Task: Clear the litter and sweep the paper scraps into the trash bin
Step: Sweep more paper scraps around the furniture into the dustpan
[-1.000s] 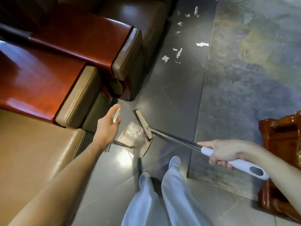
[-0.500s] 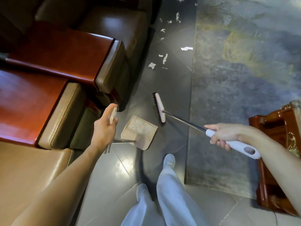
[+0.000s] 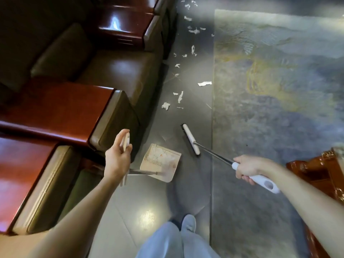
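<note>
Right now the left hand (image 3: 117, 159), at centre left of the frame, has its fingers curled round the beige grip of the dustpan (image 3: 161, 162). The tray sits just right of that hand and already carries a small heap of white bits. The right hand (image 3: 245, 169), lower right of centre, has its fingers clamped on the white handle of the broom (image 3: 190, 139). The brush head lies up and right of the pan, apart from it, on the dark floor (image 3: 193, 112).

The paper scraps (image 3: 180, 96) trail up that strip of floor toward the top of the frame, between the sofa (image 3: 111, 71) on the left and the rug (image 3: 279, 90) on the right. One larger strip (image 3: 204, 83) lies just beside the rug's edge. No trash bin shows.

The risks look plain enough. A hard stroke could flick the light scraps under the sofa or onto the rug, where bristles would drag. Tilting the pan on its long handle could spill what it holds. I cannot tell whether its lip meets the floor; any gap would let pieces slide beneath.
</note>
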{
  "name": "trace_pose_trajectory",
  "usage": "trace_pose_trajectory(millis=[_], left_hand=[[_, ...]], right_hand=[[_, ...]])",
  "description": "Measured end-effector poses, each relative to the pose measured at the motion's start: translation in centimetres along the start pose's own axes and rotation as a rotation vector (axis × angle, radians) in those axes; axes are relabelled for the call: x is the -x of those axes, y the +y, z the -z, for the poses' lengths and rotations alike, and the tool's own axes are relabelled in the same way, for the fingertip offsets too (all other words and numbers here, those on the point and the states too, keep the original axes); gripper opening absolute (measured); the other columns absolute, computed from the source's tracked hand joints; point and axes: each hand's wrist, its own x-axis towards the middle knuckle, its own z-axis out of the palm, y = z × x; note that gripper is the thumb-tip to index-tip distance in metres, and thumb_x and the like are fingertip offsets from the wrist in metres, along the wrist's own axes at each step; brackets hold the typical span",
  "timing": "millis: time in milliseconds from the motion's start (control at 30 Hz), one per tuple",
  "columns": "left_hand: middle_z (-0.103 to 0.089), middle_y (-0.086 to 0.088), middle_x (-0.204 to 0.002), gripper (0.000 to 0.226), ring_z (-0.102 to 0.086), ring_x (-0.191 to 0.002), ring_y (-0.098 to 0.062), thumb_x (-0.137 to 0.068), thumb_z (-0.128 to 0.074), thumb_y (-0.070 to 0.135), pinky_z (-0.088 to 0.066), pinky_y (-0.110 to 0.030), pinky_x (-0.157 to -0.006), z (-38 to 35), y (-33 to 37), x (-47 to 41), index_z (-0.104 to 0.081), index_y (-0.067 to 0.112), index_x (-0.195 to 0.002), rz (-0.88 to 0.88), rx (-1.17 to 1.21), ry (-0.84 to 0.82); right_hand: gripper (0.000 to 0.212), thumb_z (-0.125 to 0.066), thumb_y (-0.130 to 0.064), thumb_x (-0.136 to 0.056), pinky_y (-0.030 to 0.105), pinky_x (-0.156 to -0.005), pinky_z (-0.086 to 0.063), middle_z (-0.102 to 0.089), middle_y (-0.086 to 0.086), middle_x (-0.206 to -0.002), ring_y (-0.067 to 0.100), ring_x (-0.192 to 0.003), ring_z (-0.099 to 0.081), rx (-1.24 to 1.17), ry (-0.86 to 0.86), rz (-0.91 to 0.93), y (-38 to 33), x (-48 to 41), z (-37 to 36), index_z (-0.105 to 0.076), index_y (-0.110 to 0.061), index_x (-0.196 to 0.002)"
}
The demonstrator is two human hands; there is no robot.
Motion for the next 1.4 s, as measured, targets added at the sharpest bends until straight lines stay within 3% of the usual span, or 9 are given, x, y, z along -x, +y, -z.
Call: trace_pose_trajectory(millis=[300,467,733,967,1067,1167,1233,1333,1400], left_hand=[[-0.059,-0.023,-0.124,0.043,-0.059,-0.101,-0.047,-0.1,-0.049,0.012,-0.055,-0.043,-0.075,-4.7,5.5,-12.5,-0.046,0.043,-0.131,-0.02,0.0,0.026],[-0.05,-0.008,-0.142,0.047,-0.063,-0.089,-0.024,-0.1,-0.049,0.01,-0.053,-0.027,-0.063,-7.7,6.4,-22.5,-0.045,0.048,-0.127,-0.039,0.027,0.032],[-0.056,-0.011,-0.135,0.043,-0.057,-0.108,-0.046,-0.101,-0.047,0.013,-0.057,-0.041,-0.074,-10.9,9.4,-36.0,-0.045,0.042,-0.132,0.048,-0.017,-0.03],[-0.058,-0.009,-0.131,0.046,-0.058,-0.11,-0.03,-0.1,-0.049,0.012,-0.048,-0.018,-0.073,-14.2,10.5,-43.8,-0.043,0.051,-0.125,0.099,-0.008,-0.008],[-0.057,-0.004,-0.133,0.046,-0.06,-0.107,-0.024,-0.099,-0.051,0.014,-0.049,-0.022,-0.078,-14.9,10.4,-46.2,-0.044,0.051,-0.124,0.118,-0.009,0.014],[-0.055,0.002,-0.133,0.043,-0.06,-0.093,-0.007,-0.1,-0.05,0.016,-0.045,-0.011,-0.07,-15.5,10.3,-48.8,-0.044,0.05,-0.126,0.131,-0.023,0.012],[-0.056,-0.001,-0.131,0.042,-0.06,-0.086,-0.012,-0.1,-0.049,0.017,-0.049,-0.016,-0.069,-16.0,10.4,-50.3,-0.044,0.048,-0.128,0.136,-0.022,-0.003],[-0.054,-0.003,-0.131,0.045,-0.061,-0.087,-0.016,-0.101,-0.048,0.015,-0.052,-0.022,-0.068,-16.3,10.8,-52.4,-0.041,0.049,-0.129,0.145,-0.04,-0.049],[-0.055,-0.006,-0.129,0.045,-0.061,-0.082,-0.017,-0.101,-0.047,0.014,-0.049,-0.015,-0.061,-16.2,10.9,-53.8,-0.041,0.047,-0.131,0.149,-0.059,-0.069]], right_hand=[[0.032,-0.049,0.004,-0.081,0.023,-0.041,-0.035,-0.05,0.012,-0.056,0.021,-0.048,-0.043,0.001,0.087,0.05,-7.5,-7.8,10.4,-0.057,0.008,-0.112],[0.04,-0.048,0.007,-0.081,0.025,-0.042,-0.038,-0.05,0.013,-0.06,0.022,-0.043,-0.045,-0.088,0.182,0.11,-12.8,-15.4,15.0,-0.056,-0.003,-0.118],[0.035,-0.046,0.007,-0.079,0.033,-0.051,-0.043,-0.054,0.019,-0.065,0.027,-0.052,-0.051,-0.143,0.231,0.14,-21.7,-24.4,25.2,-0.056,0.0,-0.112],[0.027,-0.048,0.005,-0.082,0.033,-0.056,-0.041,-0.053,0.018,-0.064,0.026,-0.055,-0.048,-0.135,0.173,0.103,-26.4,-32.0,33.1,-0.055,0.001,-0.108],[0.023,-0.046,0.003,-0.082,0.029,-0.054,-0.04,-0.055,0.018,-0.062,0.026,-0.054,-0.049,-0.091,0.121,0.059,-27.6,-35.0,35.4,-0.055,0.001,-0.103],[0.012,-0.044,-0.002,-0.083,0.029,-0.053,-0.039,-0.051,0.017,-0.06,0.024,-0.051,-0.045,-0.007,0.024,-0.022,-28.3,-37.4,37.2,-0.055,0.001,-0.079],[0.019,-0.041,-0.003,-0.085,0.025,-0.045,-0.034,-0.042,0.012,-0.053,0.02,-0.042,-0.036,0.029,-0.022,-0.063,-28.4,-38.4,37.7,-0.047,-0.004,-0.067],[0.011,-0.04,-0.001,-0.088,0.021,-0.04,-0.032,-0.045,0.013,-0.056,0.02,-0.039,-0.039,0.203,-0.047,-0.055,-29.0,-39.4,38.0,-0.05,-0.005,-0.091],[0.042,-0.051,0.002,-0.087,0.026,-0.047,-0.038,-0.055,0.011,-0.072,0.018,-0.047,-0.043,0.384,-0.084,-0.034,-30.0,-39.5,38.4,-0.045,-0.006,-0.128]])
